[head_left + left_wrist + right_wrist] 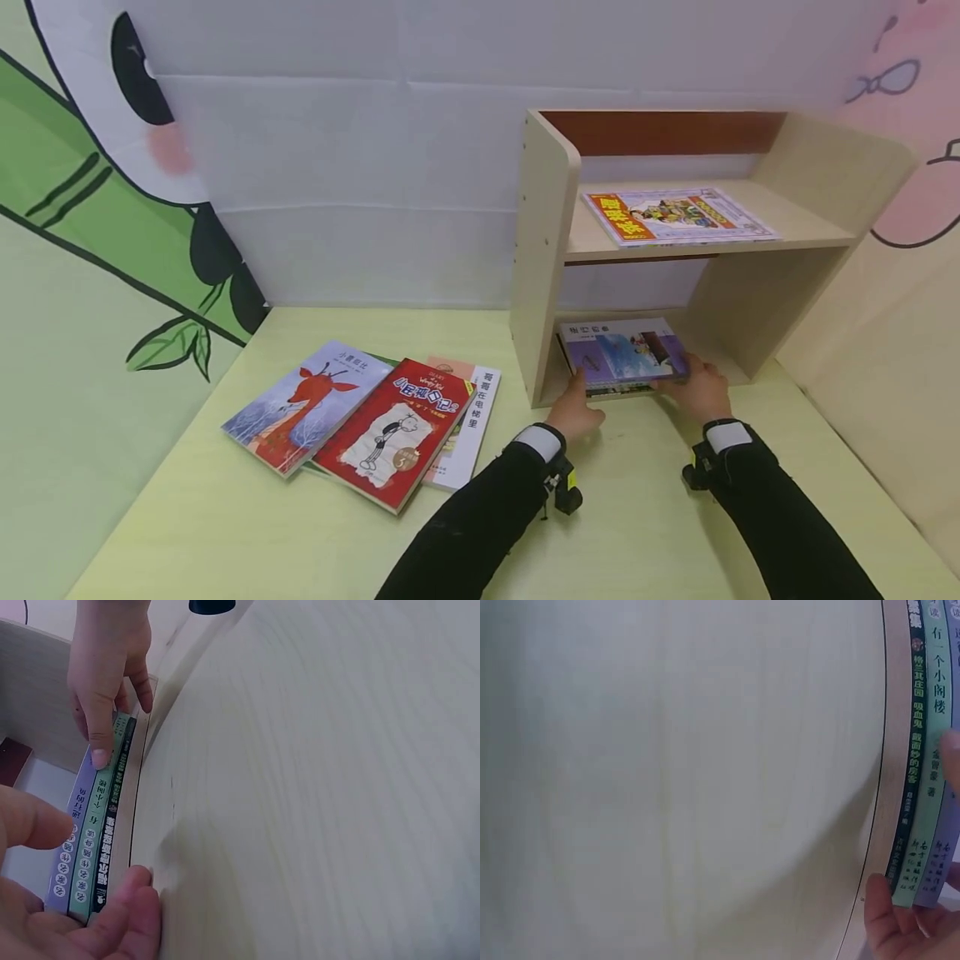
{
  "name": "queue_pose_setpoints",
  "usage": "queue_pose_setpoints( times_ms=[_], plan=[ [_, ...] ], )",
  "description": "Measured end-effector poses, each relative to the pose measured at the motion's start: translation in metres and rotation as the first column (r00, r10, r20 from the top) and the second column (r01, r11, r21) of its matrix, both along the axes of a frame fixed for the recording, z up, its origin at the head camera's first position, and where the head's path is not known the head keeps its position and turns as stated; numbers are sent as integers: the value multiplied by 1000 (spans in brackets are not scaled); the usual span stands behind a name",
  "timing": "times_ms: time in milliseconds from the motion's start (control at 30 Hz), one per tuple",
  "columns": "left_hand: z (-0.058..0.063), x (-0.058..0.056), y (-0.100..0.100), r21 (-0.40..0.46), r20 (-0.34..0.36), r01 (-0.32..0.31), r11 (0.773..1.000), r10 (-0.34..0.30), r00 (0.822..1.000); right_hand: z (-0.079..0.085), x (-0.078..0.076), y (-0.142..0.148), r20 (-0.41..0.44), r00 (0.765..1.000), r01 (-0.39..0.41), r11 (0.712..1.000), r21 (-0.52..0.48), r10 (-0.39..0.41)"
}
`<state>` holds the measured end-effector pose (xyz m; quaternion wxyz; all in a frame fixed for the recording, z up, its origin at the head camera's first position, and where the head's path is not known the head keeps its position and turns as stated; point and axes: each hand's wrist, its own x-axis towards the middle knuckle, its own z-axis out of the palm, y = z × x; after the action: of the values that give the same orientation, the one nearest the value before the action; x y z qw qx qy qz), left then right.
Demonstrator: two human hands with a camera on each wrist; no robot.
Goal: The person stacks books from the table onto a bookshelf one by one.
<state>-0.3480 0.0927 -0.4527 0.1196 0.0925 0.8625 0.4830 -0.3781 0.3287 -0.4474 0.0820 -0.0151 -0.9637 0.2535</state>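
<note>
Three stacked books (626,354) lie flat on the lower board of a small wooden shelf (547,250). The top book is purple; in the left wrist view the green book (91,832) and the black book (112,840) show their spines below it. My left hand (576,415) holds the stack's left front corner, thumb above and fingers at the front. At the opposite end my right hand (701,393) grips the right corner, a digit lying over the spines and other fingers curled round the end. The far sides of the books are hidden.
On the shelf's upper board lies a colourful book (682,217). To the left on the table (187,517), a blue deer book (307,408), a red book (397,433) and a white-and-pink book (468,429) overlap, with a green edge beneath. Walls stand behind and at the right.
</note>
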Motion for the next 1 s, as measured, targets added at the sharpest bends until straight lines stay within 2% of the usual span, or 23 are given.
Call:
queue_pose_setpoints(
  times_ms=[200, 367, 467, 600, 700, 767, 833, 867, 900, 1000],
  plan=[
    [4, 6, -3, 45, 18, -8, 999, 7, 1000, 4, 6, -5, 64, 998, -6, 997, -81, 11],
    [11, 10, -5, 58, 20, -5, 998, 4, 1000, 13, 12, -11, 77, 997, -10, 988, -154, 22],
    [16, 14, -9, 61, 10, 13, 998, -13, 1000, 19, 17, -19, 91, 996, 16, 976, -218, 4],
    [23, 23, -20, 57, -45, 63, 996, -60, 997, 25, 26, -33, 140, 990, 47, 954, -295, -5],
    [27, 33, -30, 76, -90, 107, 991, -100, 991, 28, 33, -39, 163, 987, 46, 939, -340, 11],
    [29, 40, -39, 118, -96, 125, 985, -114, 989, 30, 37, -43, 166, 985, 29, 924, -381, 38],
    [33, 47, -48, 165, -86, 142, 976, -129, 988, 33, 43, -48, 185, 979, 14, 886, -463, 81],
    [35, 51, -53, 193, -75, 149, 970, -137, 988, 35, 46, -52, 192, 975, 7, 858, -514, 107],
    [38, 55, -58, 216, -65, 156, 964, -145, 987, 36, 49, -55, 193, 972, -3, 826, -564, 135],
    [46, 67, -74, 277, -47, 174, 945, -168, 985, 42, 61, -68, 196, 957, -14, 705, -709, 216]
  ],
)
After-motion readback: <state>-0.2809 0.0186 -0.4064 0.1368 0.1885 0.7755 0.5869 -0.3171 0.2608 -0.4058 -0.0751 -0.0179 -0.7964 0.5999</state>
